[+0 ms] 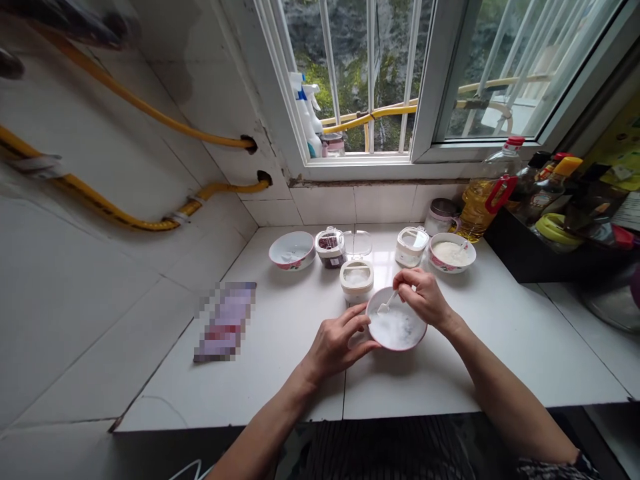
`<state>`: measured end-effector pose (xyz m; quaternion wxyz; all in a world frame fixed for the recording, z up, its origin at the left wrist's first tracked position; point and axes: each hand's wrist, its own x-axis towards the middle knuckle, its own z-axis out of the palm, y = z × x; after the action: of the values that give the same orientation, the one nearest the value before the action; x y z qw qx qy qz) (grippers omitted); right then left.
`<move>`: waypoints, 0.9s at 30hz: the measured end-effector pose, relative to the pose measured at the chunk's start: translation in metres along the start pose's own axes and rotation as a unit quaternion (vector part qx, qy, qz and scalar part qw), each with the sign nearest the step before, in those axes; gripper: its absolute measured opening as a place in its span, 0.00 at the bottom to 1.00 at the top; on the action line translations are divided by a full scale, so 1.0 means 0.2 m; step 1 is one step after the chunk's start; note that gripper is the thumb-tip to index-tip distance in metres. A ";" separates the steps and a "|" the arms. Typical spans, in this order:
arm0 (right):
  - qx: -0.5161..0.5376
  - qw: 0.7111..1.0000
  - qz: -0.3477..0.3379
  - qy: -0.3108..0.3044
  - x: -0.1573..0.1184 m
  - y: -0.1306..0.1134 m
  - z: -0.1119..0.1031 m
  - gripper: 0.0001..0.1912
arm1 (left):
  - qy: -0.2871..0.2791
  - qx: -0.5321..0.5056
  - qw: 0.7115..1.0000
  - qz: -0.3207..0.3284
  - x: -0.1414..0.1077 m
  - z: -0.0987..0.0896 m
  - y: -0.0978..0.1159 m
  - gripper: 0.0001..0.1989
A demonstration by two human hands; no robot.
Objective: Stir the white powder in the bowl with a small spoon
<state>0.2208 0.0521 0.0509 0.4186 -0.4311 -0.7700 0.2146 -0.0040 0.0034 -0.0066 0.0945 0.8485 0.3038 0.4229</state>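
At far L, yellow hoses are fixed along the tiled wall. On the white counter, a packet is laid flat near the wall; its markings are blurred & can't be read. Next, toward the rear, the L bowl is noted, w/ some white matter inside. Just R of it is placed the dark jar, filled w/ dark-red contents; a clear lid is seen raised beside it. The L hand is closed at the near-L rim of the work bowl, which is gripped betw. thumb & fingers, approx. mid-counter. Behind that bowl, the mid jar is set. White powder is held in the work bowl, & the spoon is dipped in at its L side. The spoon's handle is pinched by the R hand, fingers curled. Behind are placed the R jar and, beside it, the grain bowl, w/ whitish contents. At far R, the oil bottle is stood next to a black box w/ assorted btls.
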 end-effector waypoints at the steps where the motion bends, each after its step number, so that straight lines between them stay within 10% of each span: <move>1: -0.008 1.000 -0.001 -0.011 0.00 0.00 0.01 0.11 | 0.000 0.000 1.000 -0.001 0.00 0.00 0.00 0.15; 27: 0.061 0.990 0.099 -0.075 0.01 0.00 0.04 0.09 | -0.008 0.001 1.000 -0.012 -0.01 0.01 -0.01 0.15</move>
<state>0.2138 0.0539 0.0486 0.3621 -0.4612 -0.7383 0.3332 -0.0055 0.0040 -0.0102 0.1010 0.8484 0.3138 0.4141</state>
